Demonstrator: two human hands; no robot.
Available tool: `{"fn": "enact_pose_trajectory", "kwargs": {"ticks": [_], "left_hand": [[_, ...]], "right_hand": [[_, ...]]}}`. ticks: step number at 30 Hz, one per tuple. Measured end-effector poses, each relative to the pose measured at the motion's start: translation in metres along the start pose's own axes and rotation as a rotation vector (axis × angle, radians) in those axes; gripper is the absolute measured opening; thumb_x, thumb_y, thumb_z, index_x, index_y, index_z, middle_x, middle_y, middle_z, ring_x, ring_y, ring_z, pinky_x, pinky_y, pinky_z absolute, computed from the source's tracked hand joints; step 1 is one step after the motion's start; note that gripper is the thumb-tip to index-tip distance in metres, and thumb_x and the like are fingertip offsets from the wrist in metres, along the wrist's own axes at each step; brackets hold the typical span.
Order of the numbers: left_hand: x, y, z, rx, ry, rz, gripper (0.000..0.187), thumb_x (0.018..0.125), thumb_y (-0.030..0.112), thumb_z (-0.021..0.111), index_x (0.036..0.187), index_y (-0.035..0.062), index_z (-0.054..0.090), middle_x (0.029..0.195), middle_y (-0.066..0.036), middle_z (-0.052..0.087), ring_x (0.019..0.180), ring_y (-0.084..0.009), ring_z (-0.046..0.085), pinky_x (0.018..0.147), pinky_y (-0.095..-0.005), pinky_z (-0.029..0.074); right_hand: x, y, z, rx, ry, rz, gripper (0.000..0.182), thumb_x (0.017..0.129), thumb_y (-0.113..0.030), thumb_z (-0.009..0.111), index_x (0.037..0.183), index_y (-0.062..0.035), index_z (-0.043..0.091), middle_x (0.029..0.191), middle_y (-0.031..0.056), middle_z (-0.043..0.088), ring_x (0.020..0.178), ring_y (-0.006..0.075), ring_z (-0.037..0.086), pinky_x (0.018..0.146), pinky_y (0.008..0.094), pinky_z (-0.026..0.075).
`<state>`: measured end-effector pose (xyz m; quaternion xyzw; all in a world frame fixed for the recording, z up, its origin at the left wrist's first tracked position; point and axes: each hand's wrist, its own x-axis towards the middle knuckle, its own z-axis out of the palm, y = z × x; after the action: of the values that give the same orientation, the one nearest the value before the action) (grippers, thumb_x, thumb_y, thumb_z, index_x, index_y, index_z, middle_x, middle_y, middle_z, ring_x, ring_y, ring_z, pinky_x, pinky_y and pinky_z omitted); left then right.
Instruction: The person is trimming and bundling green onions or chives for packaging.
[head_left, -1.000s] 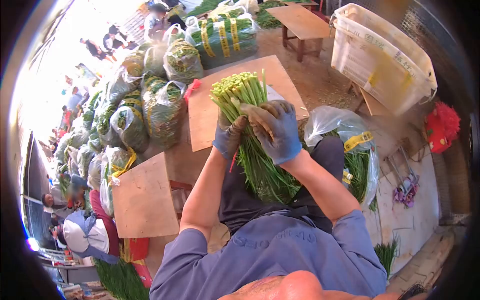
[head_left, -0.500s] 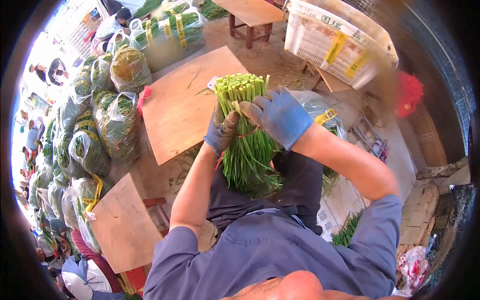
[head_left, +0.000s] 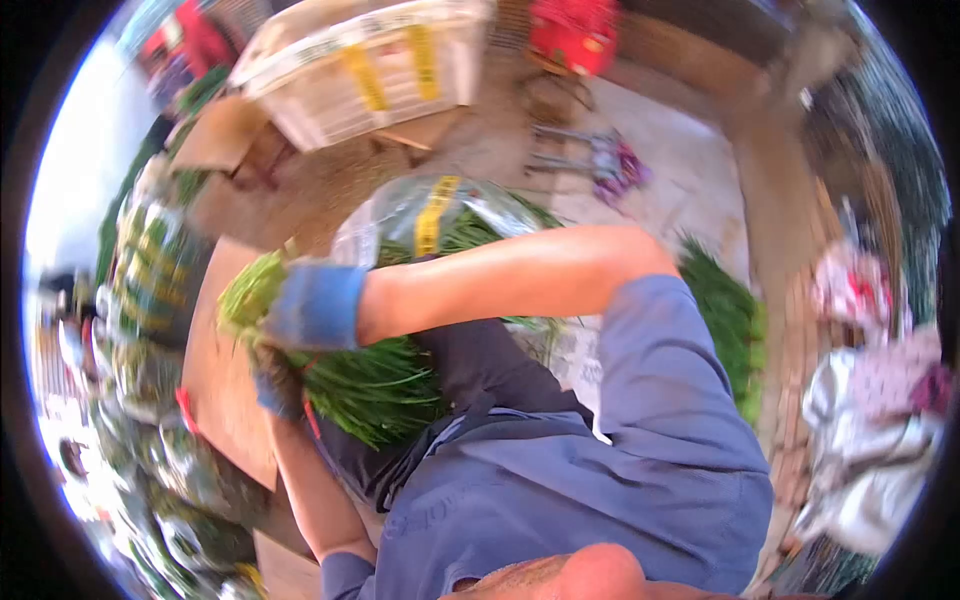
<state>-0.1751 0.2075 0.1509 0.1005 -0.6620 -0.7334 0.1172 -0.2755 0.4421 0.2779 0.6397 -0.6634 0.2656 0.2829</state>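
Observation:
A thick bunch of garlic chives (head_left: 378, 388) lies over my lap, its pale cut ends pointing left and its green leaves fanning toward me. My left hand (head_left: 278, 385), in a dark-palmed blue work glove, is closed round the bunch from below. Across the stalks near the cut ends, my right hand (head_left: 312, 305) grips in a matching blue glove. Its fingertips are hidden and smeared by motion. A bit of red tie shows beside my left hand.
A wooden board (head_left: 228, 370) stands at left beside bagged greens (head_left: 155, 265). Ahead are a white crate (head_left: 375, 85) and a clear bag of greens (head_left: 465, 225) with yellow tape. More loose chives (head_left: 718, 325) lie on the floor at right, near white sacks (head_left: 870, 450).
My view has swung to the right, so the crate and boards appear farther left. Both hands still hold the bunch; my right hand now lies across the stalks near the cut ends.

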Motion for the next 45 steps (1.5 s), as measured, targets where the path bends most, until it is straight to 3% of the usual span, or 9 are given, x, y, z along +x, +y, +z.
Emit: {"fn": "enact_pose_trajectory", "kwargs": {"ticks": [13,15,18,21,27,33,37,39,45], "left_hand": [[-0.003,0.024,0.135,0.271,-0.213,0.026,0.076,0.092,0.061,0.054,0.144,0.0068,0.039,0.136,-0.008,0.051,0.119,-0.0225,0.053,0.099,-0.0390,0.045],[0.001,0.030,0.148,0.234,-0.232,0.018,0.070,0.095,0.055,0.054,0.144,0.0070,0.040,0.136,-0.008,0.051,0.120,-0.0227,0.052,0.100,-0.0390,0.043],[0.019,0.071,0.162,0.051,-0.250,-0.022,0.068,0.097,0.053,0.049,0.147,0.0084,0.038,0.144,-0.010,0.046,0.129,-0.0249,0.046,0.107,-0.0418,0.038],[0.030,0.139,0.199,-0.076,-0.255,0.048,0.068,0.099,0.053,0.045,0.150,0.0087,0.034,0.150,-0.013,0.040,0.136,-0.0277,0.040,0.113,-0.0450,0.032],[0.062,0.213,0.279,0.050,-0.404,0.558,0.071,0.099,0.054,0.043,0.151,0.0071,0.031,0.152,-0.014,0.037,0.140,-0.0284,0.035,0.115,-0.0443,0.027],[0.047,0.206,0.417,0.244,-0.827,0.690,0.074,0.099,0.055,0.042,0.152,0.0054,0.028,0.154,-0.015,0.034,0.143,-0.0291,0.030,0.118,-0.0435,0.022],[0.138,0.117,0.388,0.427,-1.110,0.354,0.066,0.100,0.053,0.039,0.153,0.0149,0.030,0.156,-0.010,0.031,0.140,-0.0279,0.036,0.114,-0.0466,0.028],[0.206,0.071,0.345,0.490,-0.871,-0.050,0.067,0.097,0.057,0.042,0.152,0.0205,0.033,0.156,-0.010,0.032,0.139,-0.0278,0.037,0.113,-0.0458,0.029],[0.332,0.006,0.201,0.858,-0.440,-0.309,0.074,0.089,0.064,0.053,0.143,0.0145,0.044,0.138,-0.012,0.045,0.124,-0.0296,0.046,0.091,-0.0542,0.047]], "right_hand": [[-0.037,0.036,-0.115,-0.134,0.315,0.351,0.018,0.077,-0.021,0.064,0.087,-0.0061,0.059,0.075,0.0099,0.066,0.068,0.0302,0.069,0.056,0.0435,0.054],[-0.057,0.028,-0.123,0.073,0.297,0.364,0.050,0.073,-0.031,0.073,0.117,-0.0101,0.060,0.112,0.0202,0.065,0.106,0.0388,0.063,0.086,0.0484,0.051],[-0.119,-0.005,-0.089,0.020,0.887,0.605,0.105,0.062,-0.048,0.082,0.146,-0.0076,0.034,0.139,0.0257,0.044,0.131,0.0424,0.042,0.107,0.0504,0.036],[-0.163,-0.052,-0.032,0.385,0.560,0.940,0.140,0.053,-0.059,0.086,0.154,-0.0028,0.007,0.150,0.0265,0.026,0.141,0.0462,0.023,0.114,0.0520,0.024],[-0.169,-0.066,-0.144,0.500,0.915,0.767,0.133,0.055,-0.044,0.092,0.152,0.0017,0.013,0.147,0.0235,0.038,0.136,0.0334,0.039,0.113,0.0448,0.031],[-0.277,-0.152,-0.272,0.143,1.364,1.029,0.073,0.073,-0.015,0.081,0.136,-0.0028,0.043,0.127,0.0113,0.058,0.116,0.0222,0.057,0.098,0.0372,0.048],[-0.410,-0.269,-0.258,-0.199,1.665,1.227,0.055,0.088,-0.017,0.068,0.136,-0.0052,0.044,0.125,0.0094,0.059,0.110,0.0210,0.059,0.091,0.0361,0.051],[-0.464,-0.323,-0.239,-0.259,1.831,1.120,0.069,0.083,-0.013,0.075,0.141,-0.0069,0.038,0.126,0.0088,0.057,0.114,0.0199,0.055,0.096,0.0351,0.047],[-0.578,-0.504,-0.174,-0.768,2.050,1.719,0.075,0.075,-0.016,0.081,0.138,-0.0054,0.042,0.123,0.0076,0.057,0.106,0.0197,0.055,0.090,0.0327,0.047]]}}
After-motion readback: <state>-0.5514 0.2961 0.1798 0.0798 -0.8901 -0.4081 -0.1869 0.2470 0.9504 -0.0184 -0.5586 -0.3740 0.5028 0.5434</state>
